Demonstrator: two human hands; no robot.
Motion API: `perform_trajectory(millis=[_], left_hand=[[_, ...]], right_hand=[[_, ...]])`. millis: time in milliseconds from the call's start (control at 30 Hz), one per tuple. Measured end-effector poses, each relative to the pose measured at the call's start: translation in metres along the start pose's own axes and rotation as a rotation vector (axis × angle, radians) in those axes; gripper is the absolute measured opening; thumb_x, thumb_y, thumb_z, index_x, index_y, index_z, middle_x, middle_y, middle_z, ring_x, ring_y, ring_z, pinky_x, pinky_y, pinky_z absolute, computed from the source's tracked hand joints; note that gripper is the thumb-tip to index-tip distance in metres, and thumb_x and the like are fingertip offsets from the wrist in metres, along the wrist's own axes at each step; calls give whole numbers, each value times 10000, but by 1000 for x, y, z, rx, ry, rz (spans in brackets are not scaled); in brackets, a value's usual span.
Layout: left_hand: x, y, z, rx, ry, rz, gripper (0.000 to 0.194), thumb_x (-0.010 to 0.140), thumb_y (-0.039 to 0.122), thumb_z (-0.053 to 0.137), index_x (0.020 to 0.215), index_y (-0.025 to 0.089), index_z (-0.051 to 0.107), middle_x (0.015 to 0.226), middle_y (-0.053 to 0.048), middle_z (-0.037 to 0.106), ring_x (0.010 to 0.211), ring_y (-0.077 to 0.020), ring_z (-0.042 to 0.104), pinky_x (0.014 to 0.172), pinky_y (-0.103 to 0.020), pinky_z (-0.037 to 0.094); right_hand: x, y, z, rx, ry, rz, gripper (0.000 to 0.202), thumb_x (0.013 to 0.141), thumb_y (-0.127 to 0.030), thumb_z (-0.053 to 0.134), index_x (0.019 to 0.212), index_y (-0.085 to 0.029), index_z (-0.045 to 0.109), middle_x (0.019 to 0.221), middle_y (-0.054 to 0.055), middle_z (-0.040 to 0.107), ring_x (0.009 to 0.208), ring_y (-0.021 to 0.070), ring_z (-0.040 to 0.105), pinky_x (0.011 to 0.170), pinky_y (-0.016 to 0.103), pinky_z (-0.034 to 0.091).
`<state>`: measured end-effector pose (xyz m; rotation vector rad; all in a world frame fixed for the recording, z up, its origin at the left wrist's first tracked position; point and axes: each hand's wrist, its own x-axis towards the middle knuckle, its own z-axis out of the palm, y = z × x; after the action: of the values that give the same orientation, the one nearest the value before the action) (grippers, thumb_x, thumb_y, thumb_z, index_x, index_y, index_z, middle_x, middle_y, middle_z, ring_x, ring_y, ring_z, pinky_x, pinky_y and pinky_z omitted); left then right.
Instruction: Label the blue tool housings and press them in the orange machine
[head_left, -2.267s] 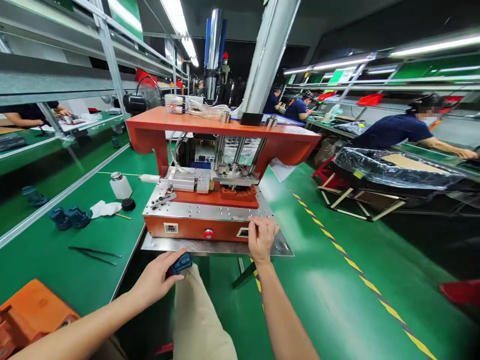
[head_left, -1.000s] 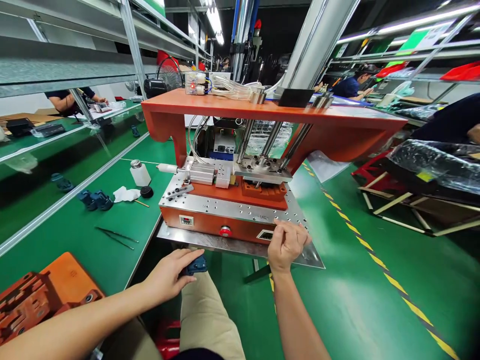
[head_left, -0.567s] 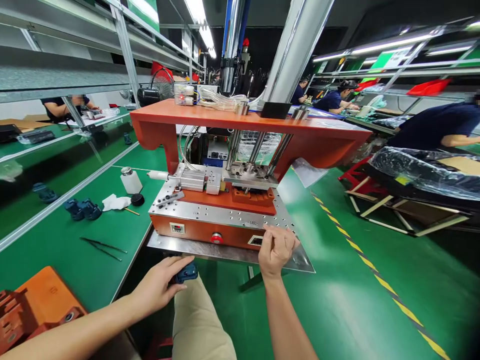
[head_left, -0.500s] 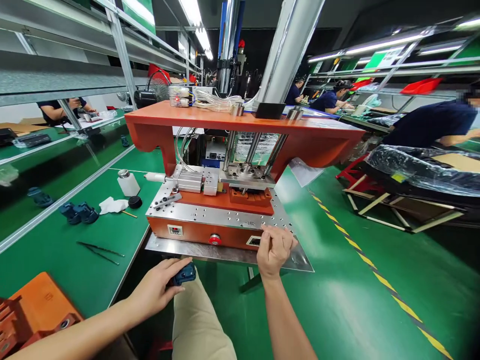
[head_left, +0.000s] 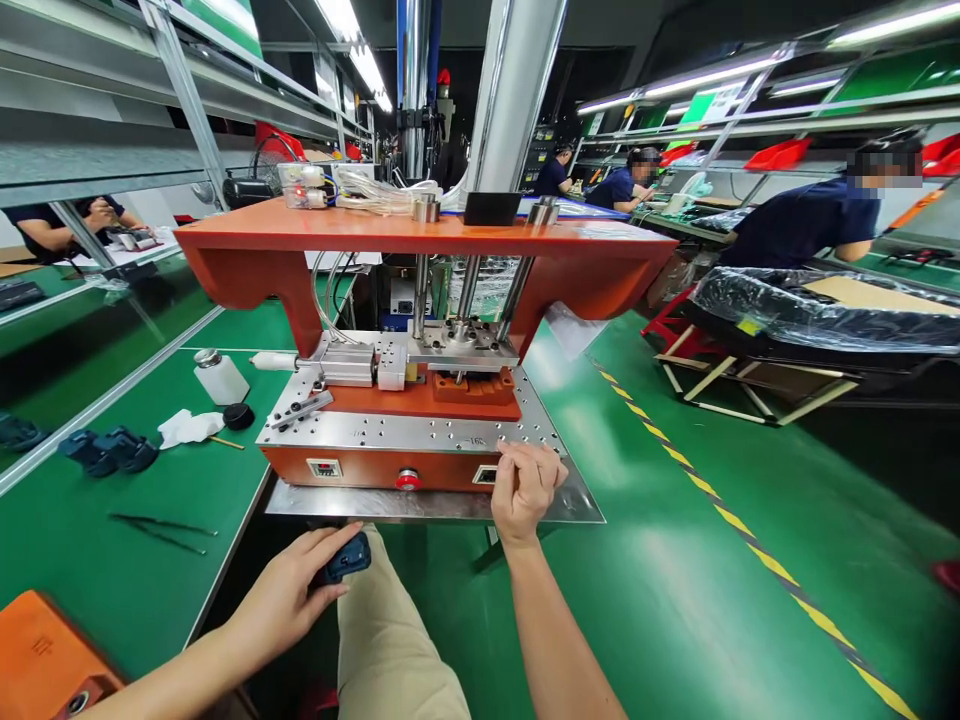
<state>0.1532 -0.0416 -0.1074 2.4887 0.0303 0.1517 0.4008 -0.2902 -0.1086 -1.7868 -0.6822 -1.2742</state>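
My left hand [head_left: 289, 585] is closed round a dark blue moulded plastic part [head_left: 346, 558], above my left thigh in front of the machine. My right hand [head_left: 526, 490] is curled into a loose fist at the front right edge of the orange bench press [head_left: 442, 470], partly covering a black panel switch [head_left: 486, 475]. No object shows in that fist; its fingertips are hidden. A red push button [head_left: 407, 480] sits mid-panel, with a small counter [head_left: 324, 468] to its left. Under the press's steel plate [head_left: 463, 348] is an orange fixture block [head_left: 474, 386].
On the green bench at left are dark blue parts [head_left: 127, 449], tweezers [head_left: 161, 530], a white bottle [head_left: 221, 376], a black cap [head_left: 238, 416], a white cloth [head_left: 191, 428] and an orange fixture [head_left: 52, 655]. Co-workers sit farther off. Striped tape [head_left: 701, 484] marks the floor.
The view has turned slightly to the right, so the machine and bench sit farther left. My left hand still holds the blue part, and my right hand stays at the machine's front right edge.
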Motion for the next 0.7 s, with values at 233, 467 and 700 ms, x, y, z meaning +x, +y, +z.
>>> perform_trajectory(millis=[233,467,700], left_hand=[[0,6,-3,-20,-9,-29,627,886,218,641,1477,365,493,1325,-76,660,1188,-262,645,1049,-434,524],[-1,5,-3,17,7,-16,627,891,244,651,1477,387,482,1324,-62,662,1185,-252,651,1033,-408,539],[-1,-7,-10,3,150,23,524,883,373,695,1379,301,543,1304,-60,700,1177,-254,685,1014,-346,555]], right_hand=[[-4,3,0,-17,-3,9,179,957,-192,548,1059,-237,688,988,56,662,932,218,635,1014,486,412],[-3,-1,2,-38,9,19,158,975,-212,532,1003,-220,687,969,72,676,911,228,638,991,488,423],[52,7,-13,18,-274,-3,105,976,-242,571,970,-224,674,890,45,691,879,220,625,849,393,463]])
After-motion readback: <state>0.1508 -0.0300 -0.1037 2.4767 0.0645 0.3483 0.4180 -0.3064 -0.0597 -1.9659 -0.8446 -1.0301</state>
